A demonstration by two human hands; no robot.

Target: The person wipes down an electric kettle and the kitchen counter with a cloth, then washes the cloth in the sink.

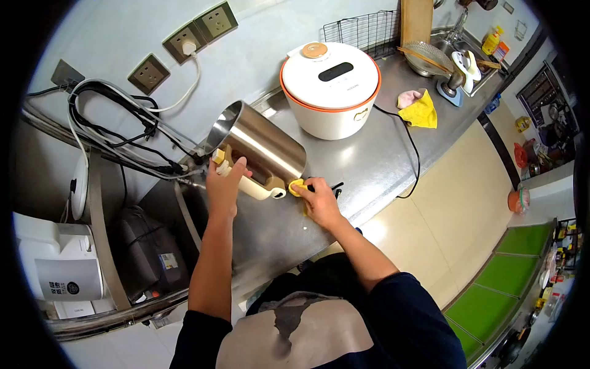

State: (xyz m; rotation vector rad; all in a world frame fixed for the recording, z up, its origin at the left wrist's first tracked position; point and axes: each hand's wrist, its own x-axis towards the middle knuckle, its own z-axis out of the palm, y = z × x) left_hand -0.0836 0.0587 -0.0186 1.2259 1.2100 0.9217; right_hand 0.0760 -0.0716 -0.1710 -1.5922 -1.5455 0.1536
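A brushed steel jug (270,138) with a cream handle (252,188) lies tilted above the counter, its open mouth toward the wall at the upper left. My left hand (226,187) is closed round the upper part of that handle. Pinched in my right hand (318,200) is a small yellow thing (297,187), perhaps a cloth or sponge, which touches the jug near its base and the handle's lower end. A short black object (337,189) lies on the counter beside my right fingers; part of it is hidden.
A white rice cooker (332,92) stands behind the jug, its black cord (415,147) trailing rightward. Farther right are a yellow and pink cloth (419,109), a strainer (427,58) and the sink (452,44). Bundled cables (117,123) hang at the left wall.
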